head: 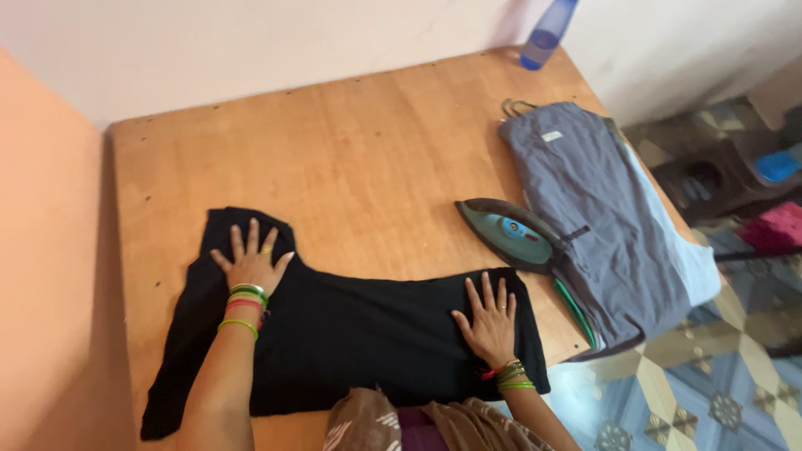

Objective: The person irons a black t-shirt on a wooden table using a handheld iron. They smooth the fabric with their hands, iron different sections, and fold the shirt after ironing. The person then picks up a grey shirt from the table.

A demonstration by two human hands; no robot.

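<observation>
The black garment (351, 334) lies spread on the wooden bench (351, 159), near its front edge; the left hand (251, 263) presses flat on its left part, fingers splayed, grip released; the right hand (491, 321) lies flat on its right end, grip likewise released, grasping nothing; an iron (510, 234) rests just beyond the right hand, beside folded grey clothes (601, 217); a blue bottle (547, 33) stands at the far edge.

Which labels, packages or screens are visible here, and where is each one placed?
Label: small whitish rectangle sewn near the top of the folded grey garment, right side of the wooden table.
No packages, signs or screens visible.
</observation>
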